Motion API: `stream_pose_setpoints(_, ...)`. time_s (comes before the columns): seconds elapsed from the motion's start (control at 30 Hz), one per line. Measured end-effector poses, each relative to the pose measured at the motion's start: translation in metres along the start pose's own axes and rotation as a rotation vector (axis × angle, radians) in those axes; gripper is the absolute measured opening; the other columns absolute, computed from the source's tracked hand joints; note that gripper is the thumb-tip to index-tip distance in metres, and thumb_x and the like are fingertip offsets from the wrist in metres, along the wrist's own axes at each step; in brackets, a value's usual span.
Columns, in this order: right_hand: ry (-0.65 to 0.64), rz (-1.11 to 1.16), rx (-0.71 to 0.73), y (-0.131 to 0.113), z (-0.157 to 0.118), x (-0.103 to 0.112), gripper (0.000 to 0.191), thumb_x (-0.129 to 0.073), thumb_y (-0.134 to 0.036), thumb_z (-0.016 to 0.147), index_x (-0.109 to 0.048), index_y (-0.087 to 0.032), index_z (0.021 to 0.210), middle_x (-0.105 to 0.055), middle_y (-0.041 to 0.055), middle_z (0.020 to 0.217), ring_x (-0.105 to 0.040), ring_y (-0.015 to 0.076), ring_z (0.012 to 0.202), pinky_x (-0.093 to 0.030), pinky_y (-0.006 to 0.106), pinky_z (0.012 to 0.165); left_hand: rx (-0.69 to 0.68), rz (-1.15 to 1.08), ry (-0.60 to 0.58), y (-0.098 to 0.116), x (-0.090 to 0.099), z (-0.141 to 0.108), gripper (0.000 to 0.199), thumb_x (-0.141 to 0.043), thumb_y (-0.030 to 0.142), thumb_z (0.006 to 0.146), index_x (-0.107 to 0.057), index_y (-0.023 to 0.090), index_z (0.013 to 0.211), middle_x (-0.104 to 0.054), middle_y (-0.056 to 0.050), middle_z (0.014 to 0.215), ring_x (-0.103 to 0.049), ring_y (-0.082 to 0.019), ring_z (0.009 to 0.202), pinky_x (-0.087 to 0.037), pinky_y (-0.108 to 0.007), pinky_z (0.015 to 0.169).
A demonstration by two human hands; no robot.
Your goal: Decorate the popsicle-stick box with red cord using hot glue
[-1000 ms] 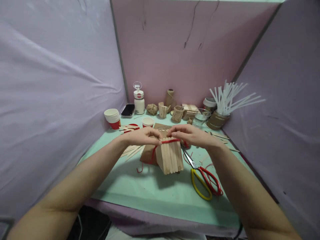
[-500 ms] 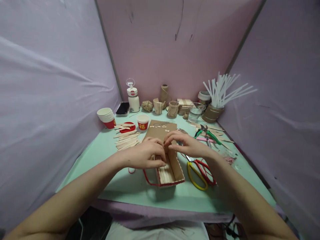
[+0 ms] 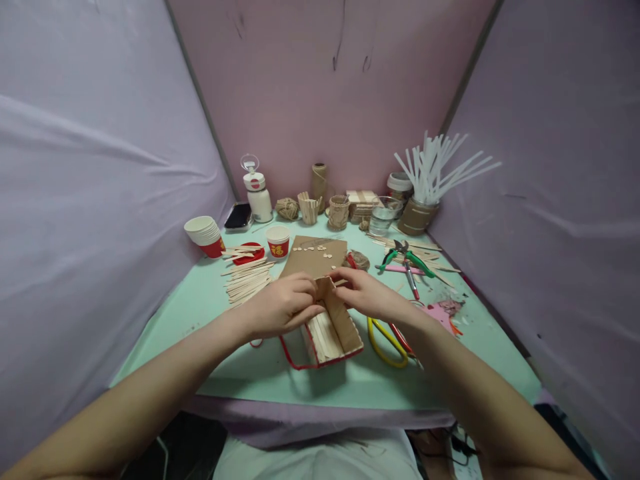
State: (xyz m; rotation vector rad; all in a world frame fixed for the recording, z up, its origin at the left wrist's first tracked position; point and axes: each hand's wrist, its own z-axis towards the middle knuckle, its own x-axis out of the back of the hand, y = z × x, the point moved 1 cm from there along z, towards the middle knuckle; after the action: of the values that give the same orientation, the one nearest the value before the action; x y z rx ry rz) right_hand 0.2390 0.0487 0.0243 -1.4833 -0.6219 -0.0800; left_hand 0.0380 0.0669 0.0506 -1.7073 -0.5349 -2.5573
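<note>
L hand (image 3: 286, 304) grips far-left wall, R hand (image 3: 364, 293) pinches far-right corner of open-topped oblong pale-wood-stick box (image 3: 334, 330), mouth-up betw. them. Slack thin red cord (image 3: 291, 362) loops L of box; prob. best pulled taut, pressed flush along rim.

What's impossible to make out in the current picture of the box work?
- Head view: left hand's grip on the box, hidden by the hand itself.
- Head view: scissors' blades, covered by the right hand.
- Head view: upper part of the red cord, hidden by the left hand.
- Head view: exact outlines of the pale bits, too small.
</note>
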Motion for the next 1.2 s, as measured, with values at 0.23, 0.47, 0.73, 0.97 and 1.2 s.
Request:
stream_pose_setpoints(0.23,0.11,-0.09,-0.002,-0.015,0.041,0.02,0.024,-0.052,-0.017,0.077,-0.067,-0.017,0.095,-0.069,0.0026,0.083,-0.058,0.0135,0.069,-0.042,0.021,0.055,0.019,0.069,0.194,-0.032,0.008,0.017,0.035,-0.046,0.029,0.095,-0.065,0.017,0.069,-0.069,-0.01,0.08,-0.063,-0.021,0.089,-0.053,-0.037,0.083)
stream_pose_setpoints(0.47,0.139,-0.125,0.005,-0.009,0.063,0.025,0.016,-0.06,-0.026,0.082,-0.068,-0.016,0.091,-0.069,0.0058,0.086,-0.06,0.0162,0.071,-0.046,0.026,0.062,0.172,-0.028,0.257,-0.061,-0.006,0.016,0.03,-0.044,0.032,0.094,-0.067,0.018,0.08,-0.073,-0.009,0.087,-0.067,-0.02,0.092,-0.048,-0.038,0.093)
stream_pose_setpoints(0.73,0.153,-0.011,0.224,-0.011,0.012,0.048,0.021,-0.057,-0.03,0.086,-0.068,-0.017,0.098,-0.068,0.0062,0.098,-0.061,0.0173,0.087,-0.047,0.03,0.076,0.299,0.042,0.269,0.003,-0.001,0.019,0.024,-0.058,0.042,0.085,-0.065,0.02,0.092,-0.073,-0.006,0.091,-0.063,-0.022,0.092,-0.037,-0.043,0.101)
stream_pose_setpoints(0.97,0.264,0.111,0.298,0.012,0.004,0.033,0.017,-0.056,-0.026,0.085,-0.07,-0.018,0.091,-0.069,0.0036,0.092,-0.061,0.0172,0.087,-0.044,0.03,0.079,0.399,0.271,0.075,0.028,-0.031,0.031,0.028,-0.06,0.046,0.086,-0.065,0.019,0.08,-0.071,-0.005,0.078,-0.062,-0.023,0.083,-0.036,-0.043,0.091)
stream_pose_setpoints(1.2,0.299,0.13,0.352,0.028,0.01,0.024,0.017,-0.058,-0.024,0.085,-0.07,-0.018,0.094,-0.069,0.0036,0.094,-0.061,0.016,0.086,-0.045,0.029,0.078,0.397,0.297,0.088,0.027,-0.035,0.036,0.022,-0.052,0.03,0.094,-0.066,0.019,0.081,-0.07,-0.005,0.079,-0.062,-0.02,0.079,-0.039,-0.038,0.083)
